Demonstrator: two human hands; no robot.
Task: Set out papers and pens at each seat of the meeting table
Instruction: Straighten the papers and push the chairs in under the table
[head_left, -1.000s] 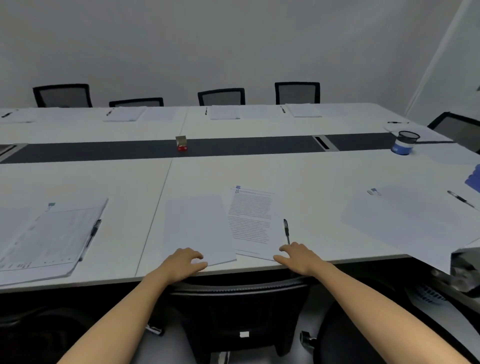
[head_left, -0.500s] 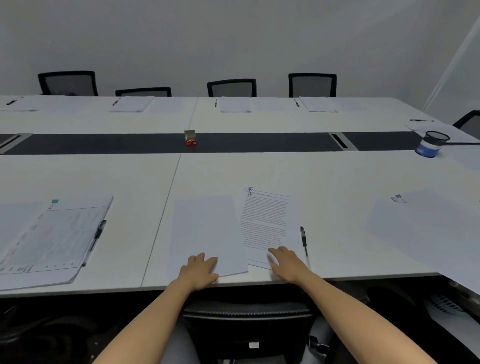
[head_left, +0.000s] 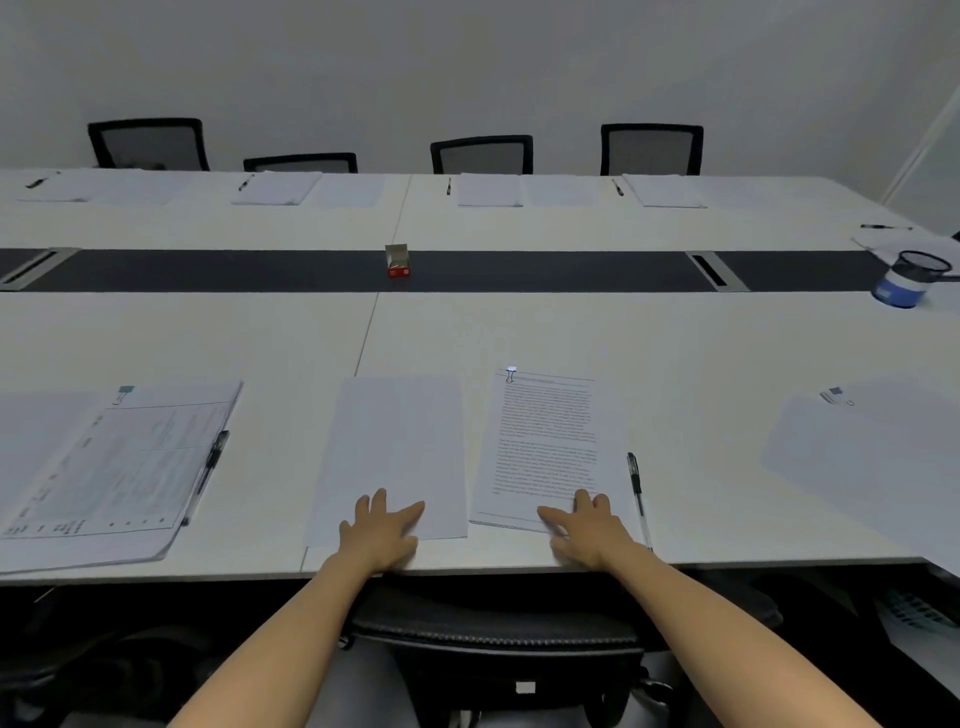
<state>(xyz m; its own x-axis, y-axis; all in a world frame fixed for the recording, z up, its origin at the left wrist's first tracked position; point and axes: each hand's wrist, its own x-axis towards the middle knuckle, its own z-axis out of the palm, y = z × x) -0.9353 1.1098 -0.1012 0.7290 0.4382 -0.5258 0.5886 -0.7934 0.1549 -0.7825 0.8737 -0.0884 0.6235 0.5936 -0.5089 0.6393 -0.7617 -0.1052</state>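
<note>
A blank white sheet (head_left: 395, 447) and a clipped printed document (head_left: 545, 441) lie side by side at the near edge of the white meeting table (head_left: 519, 332). My left hand (head_left: 382, 530) rests flat on the blank sheet's near edge, fingers spread. My right hand (head_left: 587, 527) lies flat on the lower end of the printed document. A black pen (head_left: 638, 493) lies just right of that document, beside my right hand. Neither hand grips anything.
A clipped paper stack (head_left: 114, 467) with a pen (head_left: 208, 473) sits at the left seat, another clipped sheet (head_left: 872, 441) at the right. The far seats have papers and pens. A small red box (head_left: 398, 261) and a blue pen cup (head_left: 906, 278) stand on the table. A black chair back (head_left: 493, 631) is below me.
My hands moved up from the table's edge onto the papers. The printed document now lies straighter, parallel to the blank sheet. The view has shifted left.
</note>
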